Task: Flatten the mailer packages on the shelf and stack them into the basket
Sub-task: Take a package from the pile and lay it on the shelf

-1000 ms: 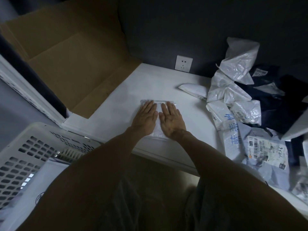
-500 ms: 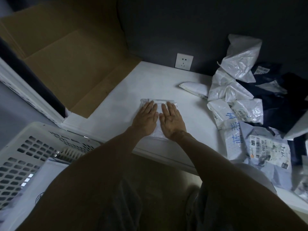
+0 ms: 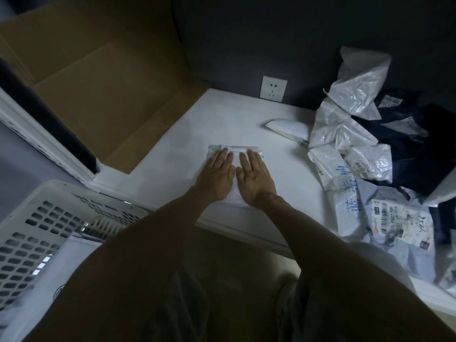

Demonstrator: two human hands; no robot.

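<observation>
Little is changing since the earlier frames: the left hand (image 3: 217,176) and right hand (image 3: 255,180) are staying flat on the same mailer (image 3: 233,150), at the same spot on the shelf (image 3: 222,119).

The white shelf is running from its near edge back to a dark wall (image 3: 246,45). A flattened brown cardboard (image 3: 98,82) sheet is lying over the shelf's left end and rising against the wall. The white perforated basket (image 3: 37,218) is sitting lower down at the left, with something pale and flat lying inside it. A pile (image 3: 357,149) of crumpled mailers, white, grey and dark, is sitting on the shelf's right side, some showing barcode labels and blue writing; it is lying well apart from the hands.

The mailer is lying near the shelf's front edge, between the cardboard and the pile, its far end forming a narrow raised strip. Both hands are pressing on it side by side, palms down, fingers straight and close together, gripping nothing. A white socket (image 3: 273,88) is sitting on the wall just above the shelf.
</observation>
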